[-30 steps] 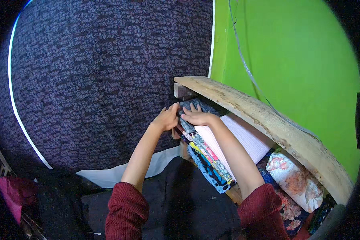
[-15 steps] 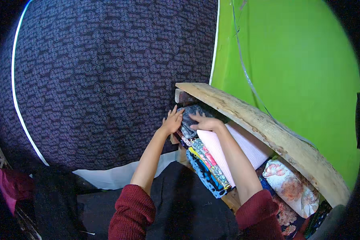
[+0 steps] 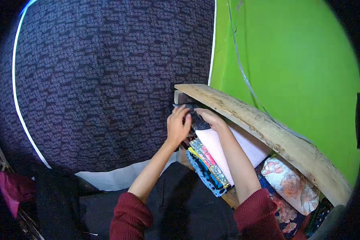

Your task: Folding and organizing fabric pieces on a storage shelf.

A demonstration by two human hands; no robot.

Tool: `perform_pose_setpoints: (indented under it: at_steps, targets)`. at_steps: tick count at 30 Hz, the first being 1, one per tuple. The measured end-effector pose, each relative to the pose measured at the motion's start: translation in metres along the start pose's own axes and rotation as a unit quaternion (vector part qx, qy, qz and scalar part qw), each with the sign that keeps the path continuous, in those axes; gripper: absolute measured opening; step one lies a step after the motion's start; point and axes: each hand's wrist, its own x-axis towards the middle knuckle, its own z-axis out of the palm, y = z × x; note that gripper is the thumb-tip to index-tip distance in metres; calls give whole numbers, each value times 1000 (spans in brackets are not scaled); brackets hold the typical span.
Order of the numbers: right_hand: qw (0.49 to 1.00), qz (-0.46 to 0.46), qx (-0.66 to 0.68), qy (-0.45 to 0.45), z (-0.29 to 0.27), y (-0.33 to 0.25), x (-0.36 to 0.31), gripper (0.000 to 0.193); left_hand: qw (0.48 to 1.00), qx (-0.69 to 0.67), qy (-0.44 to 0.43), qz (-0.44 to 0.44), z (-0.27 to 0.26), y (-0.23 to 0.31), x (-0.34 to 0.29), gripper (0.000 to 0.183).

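Observation:
Both my hands reach under a rough wooden shelf board (image 3: 268,124). My left hand (image 3: 178,125) presses flat against the end of a stack of folded cloths, fingers together. My right hand (image 3: 210,117) lies on top of a dark folded cloth (image 3: 198,120) at the top of that stack, fingers curled over it. Below it lie a pale pink folded cloth (image 3: 228,150) and colourful patterned folded cloths (image 3: 206,170). Whether either hand grips the dark cloth is unclear.
A large dark patterned fabric (image 3: 108,80) hangs on the left, with a white edge. A bright green wall (image 3: 292,60) is behind the shelf. A floral bundle (image 3: 290,184) sits further right under the board. Black cloth (image 3: 180,204) covers my lap.
The view has shifted down and left. Both hands have pushed further in under the board, and the dark cloth now sits deeper on the stack.

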Motion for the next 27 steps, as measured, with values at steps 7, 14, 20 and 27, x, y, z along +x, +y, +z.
perform_pose_setpoints:
  at_steps: [7,14,20,27]
  targets:
    - [974,18,-82,212,-19,24,18,39,957,79,-268,-79,-15,21,-13,43]
    - [871,88,-474,-95,-8,16,11,73,959,-44,-219,-177,-4,-22,-24,76]
    - [890,131,-428,-83,16,-23,-15,73,887,-279,-31,-367,-6,-59,-6,29]
    - [897,141,-415,-62,14,-22,-19,73,867,-232,-45,-438,0,-69,16,34]
